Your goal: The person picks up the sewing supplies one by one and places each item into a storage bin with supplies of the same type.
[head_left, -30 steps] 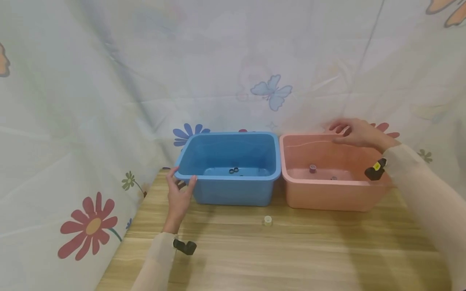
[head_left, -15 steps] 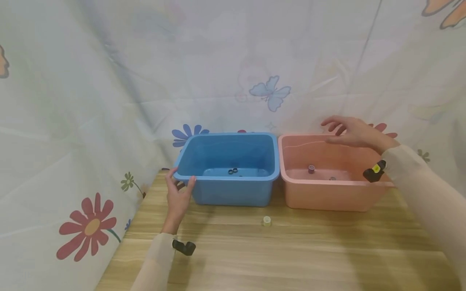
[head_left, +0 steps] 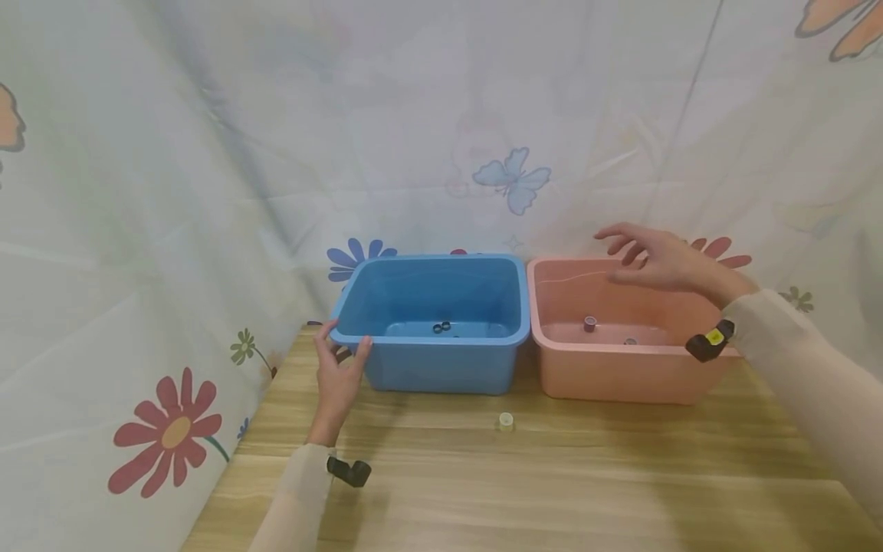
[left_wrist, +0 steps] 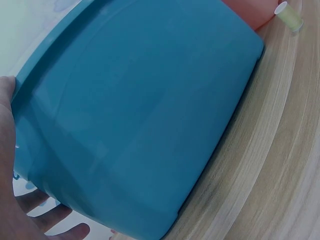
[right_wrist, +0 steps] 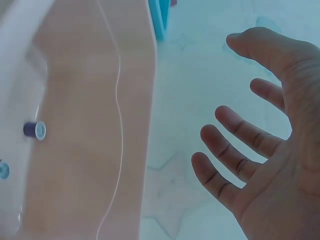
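Observation:
At the front left corner of a blue plastic bin (head_left: 441, 364), my left hand (head_left: 338, 383) holds the rim. Its thumb lies on the front rim and the other fingers lie along the left side. My right hand (head_left: 655, 257) hovers over the back of a pink bin (head_left: 635, 376), fingers spread and slightly bent, with nothing in it. Inside the pink bin lie a purple thread spool (right_wrist: 35, 130) and a second small spool (right_wrist: 4, 170), partly cut off in the right wrist view. A pale yellow thread spool (left_wrist: 289, 16) stands on the table before the bins.
Several small dark round things (head_left: 441, 327) lie on the blue bin's floor, some hidden by its front wall. The two bins stand side by side on a wood-grain table (head_left: 552, 491). Behind them hangs a curtain (head_left: 414, 153) printed with flowers and butterflies.
My right hand has shifted a little left over the pink bin, and its fingers have spread apart. The left hand, bins and spools stay where they were.

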